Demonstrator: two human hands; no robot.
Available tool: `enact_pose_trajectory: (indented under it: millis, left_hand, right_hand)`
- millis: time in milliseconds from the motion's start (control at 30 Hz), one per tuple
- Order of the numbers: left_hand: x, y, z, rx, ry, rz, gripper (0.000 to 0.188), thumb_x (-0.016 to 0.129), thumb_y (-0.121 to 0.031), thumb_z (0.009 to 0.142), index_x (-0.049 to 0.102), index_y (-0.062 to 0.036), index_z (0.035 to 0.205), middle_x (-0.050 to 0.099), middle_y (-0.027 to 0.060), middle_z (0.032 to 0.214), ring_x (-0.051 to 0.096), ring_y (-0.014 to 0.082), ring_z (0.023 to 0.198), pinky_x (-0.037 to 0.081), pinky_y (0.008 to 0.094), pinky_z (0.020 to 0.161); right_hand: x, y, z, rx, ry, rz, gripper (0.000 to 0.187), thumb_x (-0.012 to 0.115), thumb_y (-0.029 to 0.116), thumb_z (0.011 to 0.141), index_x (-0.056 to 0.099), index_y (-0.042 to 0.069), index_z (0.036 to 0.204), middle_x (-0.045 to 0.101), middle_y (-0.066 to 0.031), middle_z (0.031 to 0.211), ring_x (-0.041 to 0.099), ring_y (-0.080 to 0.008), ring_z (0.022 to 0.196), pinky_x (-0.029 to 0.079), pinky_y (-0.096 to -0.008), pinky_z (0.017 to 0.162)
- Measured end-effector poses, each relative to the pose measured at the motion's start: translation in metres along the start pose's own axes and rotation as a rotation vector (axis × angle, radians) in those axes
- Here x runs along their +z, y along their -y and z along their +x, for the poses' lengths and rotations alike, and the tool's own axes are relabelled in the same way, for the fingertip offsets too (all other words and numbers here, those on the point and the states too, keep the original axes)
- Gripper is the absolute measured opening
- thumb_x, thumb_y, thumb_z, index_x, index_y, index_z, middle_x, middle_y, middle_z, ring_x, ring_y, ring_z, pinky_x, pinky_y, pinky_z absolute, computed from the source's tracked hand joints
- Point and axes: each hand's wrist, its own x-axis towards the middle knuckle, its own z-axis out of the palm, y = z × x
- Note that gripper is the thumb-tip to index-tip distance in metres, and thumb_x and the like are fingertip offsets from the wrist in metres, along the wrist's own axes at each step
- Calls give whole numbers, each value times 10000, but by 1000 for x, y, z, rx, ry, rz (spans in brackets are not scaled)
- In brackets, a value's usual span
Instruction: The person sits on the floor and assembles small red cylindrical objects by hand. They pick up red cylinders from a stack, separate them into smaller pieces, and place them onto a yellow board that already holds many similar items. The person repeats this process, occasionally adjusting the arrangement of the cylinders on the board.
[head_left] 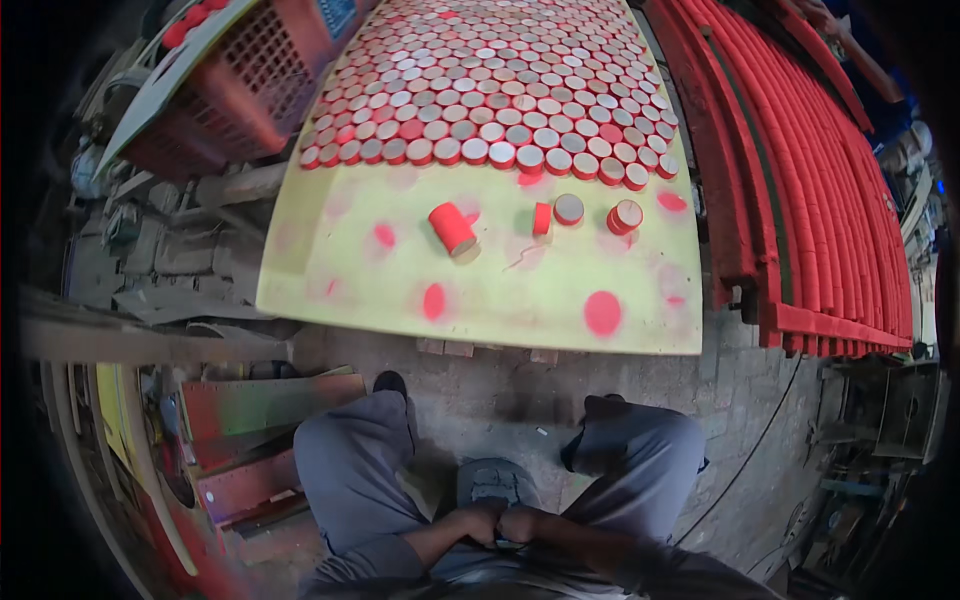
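Note:
Low in my lap, my left hand [480,522] and my right hand [518,524] meet with their fingers curled in. They sit at the near end of a dark grey object [497,480] between my thighs; what they hold, if anything, is hidden. Beyond my knees stands a pale yellow board [350,280] spotted with red paint. Rows of round wooden discs [445,150] with red sides cover its far part. Nearer lie a red cylinder [450,228] on its side, a red disc on edge [542,219], a grey-topped disc [568,209] and a red-sided piece [626,215].
An orange-red plastic basket [265,65] stands left of the board. On the right is a rack of long red rods [840,200]. Painted wooden planks [245,415] lie at lower left. A dark cable [745,465] crosses the floor at right.

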Motion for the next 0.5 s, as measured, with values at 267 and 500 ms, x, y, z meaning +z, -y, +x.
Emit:
enact_pose_trajectory:
  millis: [267, 500]
  left_hand:
    - [-24, 5, -20, 93, -192, -140, 969, 948, -390, 548, 561, -27, 1359, 617, 208, 1317, 571, 351, 1244, 446, 395, 1065]
    - [-131, 10, -74, 5, -257, -239, 938, 958, -440, 542, 599, -40, 1310, 671, 178, 1231, 644, 304, 1118, 504, 396, 973]
  right_hand:
    - [-37, -19, -16, -156, -249, 284, 292, 603, 244, 893, 746, 39, 1045, 712, -204, 1068, 697, -327, 998, 539, -420, 848]
    - [-139, -20, -39, 195, -381, 282, 497, 444, 417, 1002, 725, 20, 1107, 720, -208, 1048, 692, -406, 969, 525, -483, 860]
